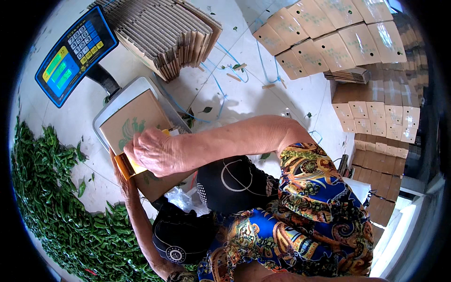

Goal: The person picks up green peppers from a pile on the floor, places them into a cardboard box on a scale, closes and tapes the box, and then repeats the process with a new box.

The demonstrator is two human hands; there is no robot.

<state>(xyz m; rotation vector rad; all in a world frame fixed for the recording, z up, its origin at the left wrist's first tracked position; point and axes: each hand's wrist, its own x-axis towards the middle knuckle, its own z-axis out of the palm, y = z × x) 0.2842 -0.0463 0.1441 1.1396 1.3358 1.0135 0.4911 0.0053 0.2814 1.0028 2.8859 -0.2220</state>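
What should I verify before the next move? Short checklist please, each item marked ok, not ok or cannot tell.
1. Dispenser held: ok, the right hand has its grip on it, over the box.
2. Box steadied: ok, the left hand is at its left side; how firmly it presses doesn't show.
3. Box on the scale: ok, it lies on the pan.
4. Flaps meeting along the middle: cannot tell, the right hand and dispenser cover much of it.
5. Display on: ok, it is lit.
6. Peppers off the box top: ok, none show on its visible part.
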